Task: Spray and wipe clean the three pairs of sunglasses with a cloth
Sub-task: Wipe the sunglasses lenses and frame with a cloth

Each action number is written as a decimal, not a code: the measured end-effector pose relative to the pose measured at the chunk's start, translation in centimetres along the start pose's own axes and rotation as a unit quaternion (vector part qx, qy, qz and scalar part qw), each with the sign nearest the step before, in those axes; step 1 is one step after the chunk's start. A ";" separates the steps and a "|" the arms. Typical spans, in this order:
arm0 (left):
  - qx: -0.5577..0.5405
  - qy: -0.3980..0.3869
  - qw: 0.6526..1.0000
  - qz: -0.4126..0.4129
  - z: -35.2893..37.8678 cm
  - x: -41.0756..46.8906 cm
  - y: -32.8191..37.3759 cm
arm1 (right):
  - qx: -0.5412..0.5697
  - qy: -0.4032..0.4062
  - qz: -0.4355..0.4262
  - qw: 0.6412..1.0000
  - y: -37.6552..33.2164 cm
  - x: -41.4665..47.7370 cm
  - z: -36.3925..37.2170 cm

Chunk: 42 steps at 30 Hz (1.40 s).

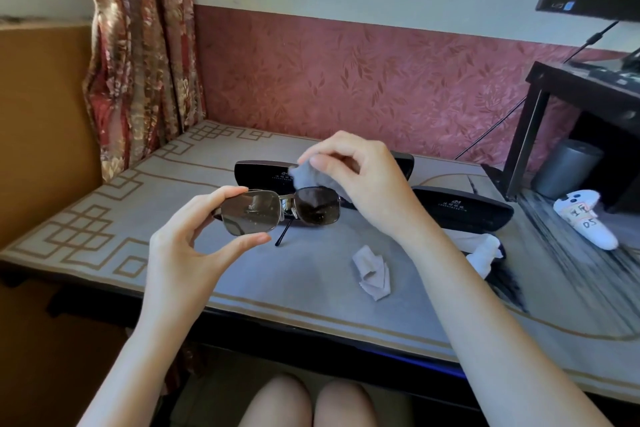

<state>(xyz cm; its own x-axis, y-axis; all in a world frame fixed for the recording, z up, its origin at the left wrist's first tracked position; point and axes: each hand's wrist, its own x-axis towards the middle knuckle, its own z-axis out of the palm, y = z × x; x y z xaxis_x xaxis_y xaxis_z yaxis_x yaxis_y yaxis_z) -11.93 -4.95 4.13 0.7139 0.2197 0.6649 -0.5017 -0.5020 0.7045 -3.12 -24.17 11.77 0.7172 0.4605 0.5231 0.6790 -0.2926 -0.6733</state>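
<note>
Holding one pair of sunglasses (pixel 252 215) above the desk (pixel 242 274), the left hand (pixel 188 246) pinches a speckled brown lens; the right hand (pixel 363 184) pinches one grey cloth (pixel 308 178) against the other. Two black cases (pixel 460 210) and a second cloth (pixel 373 272) lie on it.

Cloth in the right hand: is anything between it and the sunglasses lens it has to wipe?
Nothing visible. The right hand pinches the grey cloth at the upper edge of the nearer lens; the left hand holds the sunglasses by the other lens, clear of that path.
</note>
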 end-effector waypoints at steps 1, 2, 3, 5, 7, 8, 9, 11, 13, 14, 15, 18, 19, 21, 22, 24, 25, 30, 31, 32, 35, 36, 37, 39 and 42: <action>-0.003 0.003 1.000 -0.001 0.0 0.0 -0.1 | -0.001 -0.021 -0.005 1.000 -0.2 -0.5 0.0; -0.004 0.005 1.000 -0.001 0.0 0.0 -0.1 | 0.004 -0.040 -0.008 0.999 -0.2 -1.0 -0.2; -0.004 0.005 1.000 -0.001 0.0 0.0 -0.2 | 0.010 -0.055 -0.009 0.998 -0.2 -1.5 -0.4; -0.005 0.003 1.000 -0.001 0.0 -0.1 -0.2 | 0.019 -0.073 -0.010 0.997 -0.1 -2.4 -0.9; -0.004 -0.002 1.000 0.004 0.1 -0.1 -0.1 | 0.021 -0.082 -0.013 0.996 0.1 -3.2 -1.1; -0.002 -0.005 1.000 0.007 0.2 -0.2 0.0 | 0.020 -0.083 -0.016 0.996 0.2 -3.5 -1.2; -0.001 -0.007 1.000 0.009 0.2 -0.2 0.0 | 0.021 -0.082 -0.017 0.996 0.3 -3.8 -1.2; 0.003 -0.011 1.000 0.013 0.4 -0.2 0.1 | 0.026 -0.074 -0.019 0.997 0.4 -4.2 -1.3; 0.005 -0.011 1.000 0.015 0.4 -0.2 0.0 | 0.022 -0.070 -0.033 0.997 0.4 -4.5 -1.3; 0.006 -0.010 1.000 0.015 0.4 -0.2 0.0 | 0.013 -0.071 -0.041 0.996 0.5 -4.6 -1.3; 0.008 -0.011 1.000 0.016 0.4 -0.2 0.0 | 0.003 -0.073 -0.049 0.996 0.6 -4.8 -1.2; 0.017 -0.015 1.000 0.020 0.5 -0.3 0.1 | -0.029 -0.071 -0.064 0.995 1.1 -5.3 -0.8; 0.020 -0.016 0.999 0.020 0.6 -0.3 0.0 | -0.037 -0.073 -0.066 0.994 1.2 -5.5 -0.7; 0.027 -0.019 0.999 0.022 0.7 -0.3 0.0 | -0.035 -0.089 -0.060 0.994 1.3 -5.8 -0.7; 0.030 -0.020 0.999 0.023 0.6 -0.3 0.0 | -0.020 -0.100 -0.051 0.993 1.2 -5.8 -0.8; 0.030 -0.021 0.999 0.026 0.5 -0.3 0.0 | -0.004 -0.096 -0.046 0.994 1.0 -5.7 -1.2; 0.028 -0.023 0.999 0.027 0.5 -0.2 -0.1 | -0.012 -0.076 -0.049 0.996 1.0 -5.4 -1.5; 0.013 -0.048 0.998 0.039 0.4 -0.1 -0.1 | -0.022 -0.197 0.098 0.975 0.8 -3.0 -2.4; 0.014 -0.047 0.998 0.039 0.4 -0.1 -0.1 | -0.028 -0.237 0.122 0.963 0.9 -2.6 -2.3; 0.017 -0.045 0.998 0.036 0.4 -0.2 -0.1 | -0.036 -0.260 0.135 0.955 1.0 -2.3 -2.0; 0.014 -0.046 0.998 0.030 0.3 -0.3 -0.2 | -0.033 -0.267 0.148 0.952 1.1 -1.9 -1.4; 0.011 -0.048 0.998 0.031 0.2 -0.3 -0.2 | -0.023 -0.265 0.153 0.952 1.3 -1.9 -1.4; 0.009 -0.050 0.998 0.032 0.2 -0.3 -0.3 | -0.010 -0.265 0.156 0.952 1.4 -1.9 -1.4; 0.010 -0.054 0.998 0.037 0.1 -0.2 -0.3 | 0.010 -0.263 0.158 0.952 1.5 -1.9 -1.4; 0.012 -0.053 0.998 0.043 0.0 -0.1 -0.4 | 0.026 -0.253 0.142 0.957 1.6 -1.9 -1.4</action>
<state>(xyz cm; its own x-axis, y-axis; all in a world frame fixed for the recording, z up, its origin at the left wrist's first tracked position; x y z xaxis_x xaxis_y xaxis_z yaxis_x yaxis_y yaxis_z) -11.77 -4.80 3.80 0.7176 0.0855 0.6912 -0.5517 -0.5359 0.6390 -3.19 -26.66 10.46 0.6945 0.7195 0.0039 0.4499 -0.4300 -0.7828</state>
